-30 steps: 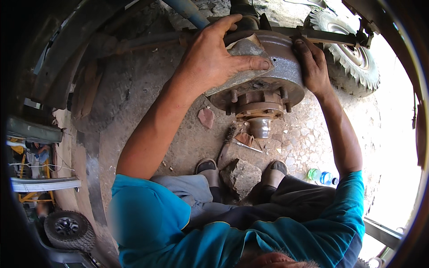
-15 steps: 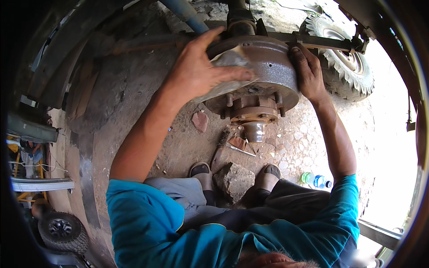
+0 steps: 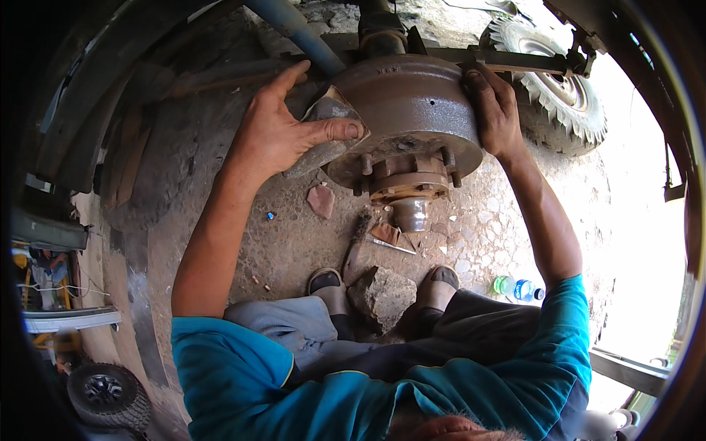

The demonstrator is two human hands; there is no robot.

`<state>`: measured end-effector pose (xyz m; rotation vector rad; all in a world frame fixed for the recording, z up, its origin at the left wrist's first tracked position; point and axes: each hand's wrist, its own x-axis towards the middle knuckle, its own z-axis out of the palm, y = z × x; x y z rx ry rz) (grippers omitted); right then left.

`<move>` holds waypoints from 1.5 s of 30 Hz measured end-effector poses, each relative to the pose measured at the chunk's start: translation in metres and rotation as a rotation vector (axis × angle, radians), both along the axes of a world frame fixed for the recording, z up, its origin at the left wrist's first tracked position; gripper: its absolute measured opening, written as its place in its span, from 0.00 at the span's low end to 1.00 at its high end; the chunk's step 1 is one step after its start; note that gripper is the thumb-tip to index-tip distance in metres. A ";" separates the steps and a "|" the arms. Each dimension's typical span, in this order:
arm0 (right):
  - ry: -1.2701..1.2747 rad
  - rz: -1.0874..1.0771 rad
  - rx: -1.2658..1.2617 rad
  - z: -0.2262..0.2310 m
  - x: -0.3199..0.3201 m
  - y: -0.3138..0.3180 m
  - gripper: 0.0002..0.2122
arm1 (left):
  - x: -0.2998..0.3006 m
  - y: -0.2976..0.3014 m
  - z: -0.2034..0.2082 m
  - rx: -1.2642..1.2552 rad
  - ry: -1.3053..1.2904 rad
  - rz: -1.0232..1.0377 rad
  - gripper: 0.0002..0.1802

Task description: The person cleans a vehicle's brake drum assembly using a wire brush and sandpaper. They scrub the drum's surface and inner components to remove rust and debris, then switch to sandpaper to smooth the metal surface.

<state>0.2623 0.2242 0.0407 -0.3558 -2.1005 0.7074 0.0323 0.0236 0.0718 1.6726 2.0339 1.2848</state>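
A rusty brown brake drum with studs and a hub hangs on the axle in front of me. At its left side my left hand holds a bent, grey, worn sheet of sandpaper, thumb on the near face and the other fingers partly hidden behind it. The sheet is at the drum's left edge; whether it touches cannot be told. My right hand grips the drum's right side, fingers bent over the rim. Below the drum a shiny metal hub end sticks out toward me.
A rough stone lies between my feet. Nearby are a reddish stone fragment, a brown piece with a pale strip, and plastic bottles. A treaded tyre stands at far right, another wheel at lower left. A blue bar slants above.
My left hand has moved left with the sandpaper, from over the drum's face to its left edge. My right hand stays on the drum. The view has shifted slightly.
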 end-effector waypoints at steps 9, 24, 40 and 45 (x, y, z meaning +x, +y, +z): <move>-0.039 0.005 -0.102 -0.003 0.004 0.005 0.14 | 0.027 0.027 0.007 0.034 -0.185 -0.085 0.58; 0.001 -0.024 0.157 -0.001 0.003 0.001 0.13 | 0.001 0.002 -0.011 0.047 0.006 0.002 0.58; -0.011 -0.037 0.148 -0.002 0.003 0.000 0.14 | 0.028 0.026 0.012 0.238 0.173 -0.058 0.58; -0.028 0.007 -0.098 -0.002 0.001 0.003 0.14 | 0.045 0.028 0.018 0.090 0.056 -0.084 0.59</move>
